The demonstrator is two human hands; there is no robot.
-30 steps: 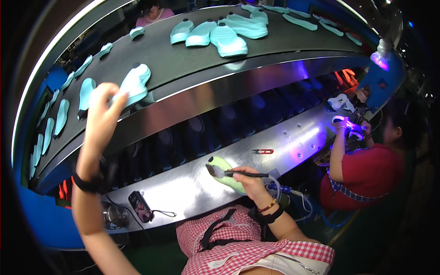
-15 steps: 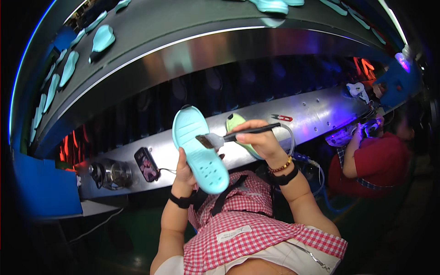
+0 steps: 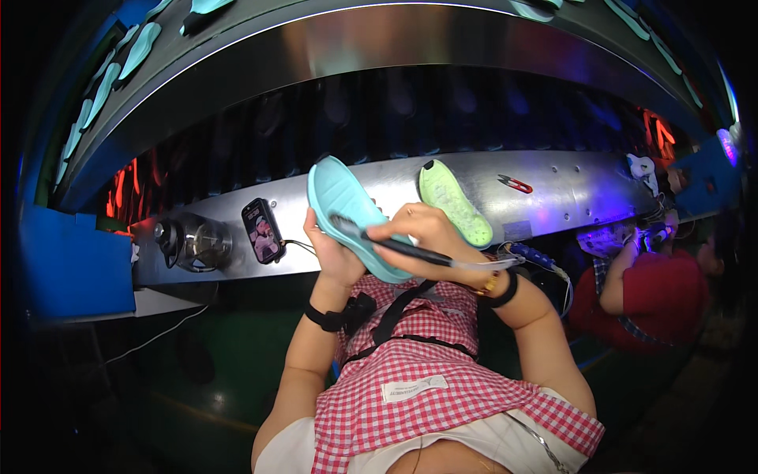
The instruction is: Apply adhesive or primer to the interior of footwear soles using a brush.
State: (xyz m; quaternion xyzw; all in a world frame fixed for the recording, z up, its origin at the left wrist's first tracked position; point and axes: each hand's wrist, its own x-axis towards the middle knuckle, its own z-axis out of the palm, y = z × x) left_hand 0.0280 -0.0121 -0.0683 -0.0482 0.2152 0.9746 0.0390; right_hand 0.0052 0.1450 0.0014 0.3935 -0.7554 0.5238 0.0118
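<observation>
**Blue sole in hand, brush on it**

From my seat I see my left hand (image 3: 335, 257) gripping a light blue shoe sole (image 3: 351, 217) from behind, fingers curled shut around its lower edge. The sole stands tilted, toe end up, over the front edge of the steel bench (image 3: 568, 193) and above my checked apron (image 3: 426, 371).

My right hand (image 3: 422, 233) is closed around a dark brush (image 3: 391, 243), held like a pen. Its tip lies against the face of the blue sole, near the middle. A thin cord runs from the brush's rear end toward my right wrist.

On the bench, just beside my right hand, lies a pale green sole (image 3: 455, 202), flat and apart from the blue one. Further right sit small red snips (image 3: 515, 184). To the left a phone (image 3: 262, 230) lies face up, with a glass jar (image 3: 197, 241) beyond it.

More blue soles (image 3: 118, 75) ride the curved belt above. At the right, a person in a red shirt (image 3: 671, 296) works at the same bench.
</observation>
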